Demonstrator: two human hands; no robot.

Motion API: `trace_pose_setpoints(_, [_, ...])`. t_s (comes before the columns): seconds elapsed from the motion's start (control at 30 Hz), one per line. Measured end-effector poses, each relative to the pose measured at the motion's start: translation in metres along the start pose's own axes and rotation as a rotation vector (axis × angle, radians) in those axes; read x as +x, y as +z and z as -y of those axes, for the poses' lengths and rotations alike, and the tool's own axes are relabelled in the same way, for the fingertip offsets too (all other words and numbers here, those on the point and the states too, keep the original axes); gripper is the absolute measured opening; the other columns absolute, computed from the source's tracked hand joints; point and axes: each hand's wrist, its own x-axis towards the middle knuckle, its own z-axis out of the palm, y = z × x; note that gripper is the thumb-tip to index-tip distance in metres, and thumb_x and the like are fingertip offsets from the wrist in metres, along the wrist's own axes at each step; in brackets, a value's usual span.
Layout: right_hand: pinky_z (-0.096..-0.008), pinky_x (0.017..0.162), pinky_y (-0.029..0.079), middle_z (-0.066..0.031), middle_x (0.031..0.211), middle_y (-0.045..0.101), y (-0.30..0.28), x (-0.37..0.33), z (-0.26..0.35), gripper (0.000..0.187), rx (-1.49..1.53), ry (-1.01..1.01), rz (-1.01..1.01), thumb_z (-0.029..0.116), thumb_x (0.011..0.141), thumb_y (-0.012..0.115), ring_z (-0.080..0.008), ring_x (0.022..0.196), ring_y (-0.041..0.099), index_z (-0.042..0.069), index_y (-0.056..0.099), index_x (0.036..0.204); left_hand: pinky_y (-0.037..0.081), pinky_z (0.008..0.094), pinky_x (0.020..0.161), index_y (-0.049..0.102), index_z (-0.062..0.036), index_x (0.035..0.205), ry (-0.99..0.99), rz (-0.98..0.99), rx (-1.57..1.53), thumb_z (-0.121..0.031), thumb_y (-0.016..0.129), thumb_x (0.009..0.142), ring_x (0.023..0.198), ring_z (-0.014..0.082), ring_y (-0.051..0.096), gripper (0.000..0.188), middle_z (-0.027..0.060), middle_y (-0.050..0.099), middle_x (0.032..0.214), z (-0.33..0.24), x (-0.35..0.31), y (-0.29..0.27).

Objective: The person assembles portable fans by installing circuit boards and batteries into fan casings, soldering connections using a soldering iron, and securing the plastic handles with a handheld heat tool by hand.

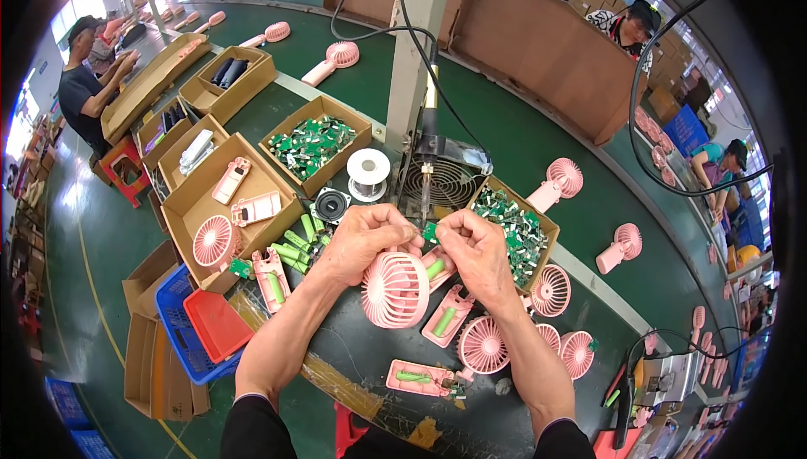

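Under the soldering iron [428, 169], two bare hands meet at a small green circuit board [429, 233].

The right hand [475, 249] pinches the board between thumb and forefinger; the left hand [370, 240] has its thumb and fingertips drawn together at the board's other side, though what they grip cannot be made out. Just below them is a pink handheld fan [394, 290], its handle open around a green battery cell [435, 269]. Loose green cells [294, 250] lie left of the left wrist, with a solder spool [368, 169] beyond. Opened pink fans, one with its round grille [483, 345] near the right forearm, lie on the dark workbench [353, 354]. Cardboard boxes of circuit boards stand on both sides, one [343, 166] left, one [551, 239] right; farther out, more pink fans sit on the green conveyor belt [496, 123].
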Motion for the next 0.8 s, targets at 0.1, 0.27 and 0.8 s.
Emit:
trace_pose_setpoints(0.1, [-0.0204,0.053,0.039,0.0003,0.071,0.058,0.0003,0.0001,0.0014,0.013,0.004,-0.003,0.002,0.009,0.091,0.061,-0.0040,0.060,0.051,-0.003,0.060,0.090,0.057,0.0270,0.065,0.063,0.0043,0.084,0.003,-0.002,-0.011,-0.001,0.062,0.086,0.070,0.0152,0.068,0.006,0.0152,0.070,0.084,-0.0014,-0.0005,0.0009])
trace_pose_setpoints(0.27, [-0.0202,0.052,0.039,0.0010,0.071,0.057,0.0010,0.0005,0.0016,0.012,0.022,0.001,-0.003,0.009,0.091,0.061,-0.0035,0.060,0.050,-0.004,0.060,0.090,0.057,0.0269,0.064,0.063,0.0045,0.084,0.010,-0.005,-0.023,0.000,0.062,0.086,0.070,0.0150,0.068,0.006,0.0151,0.070,0.085,-0.0010,-0.0002,0.0007])
trace_pose_setpoints(0.8, [-0.0202,0.052,0.040,0.0005,0.071,0.059,0.0043,0.0053,0.0017,0.012,0.006,-0.007,-0.023,0.008,0.090,0.061,-0.0033,0.059,0.051,-0.004,0.060,0.089,0.055,0.0260,0.062,0.063,0.0045,0.082,0.036,-0.014,-0.009,-0.001,0.061,0.085,0.068,0.0142,0.067,0.006,0.0156,0.069,0.084,-0.0035,0.0018,-0.0016])
